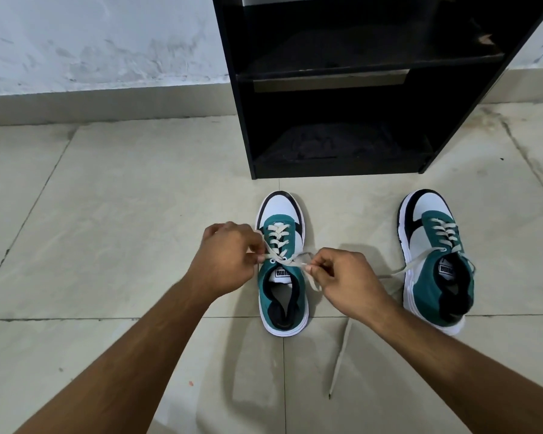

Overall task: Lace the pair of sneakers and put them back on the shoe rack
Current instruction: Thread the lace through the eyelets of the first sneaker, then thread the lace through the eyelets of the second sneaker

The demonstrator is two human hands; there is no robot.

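Two teal, white and black sneakers stand on the tiled floor, toes toward the rack. Over the left sneaker both my hands work its cream lace. My left hand pinches one lace end at the shoe's left side. My right hand pinches the other end just right of the tongue, and a loose tail trails down onto the floor. The right sneaker stands apart, laced through its eyelets, with its lace ends loose on the floor to its left.
A black shoe rack stands just beyond the shoes, with a dark item lying on its bottom shelf. A scuffed white wall runs behind it. Bare beige floor tiles spread to the left.
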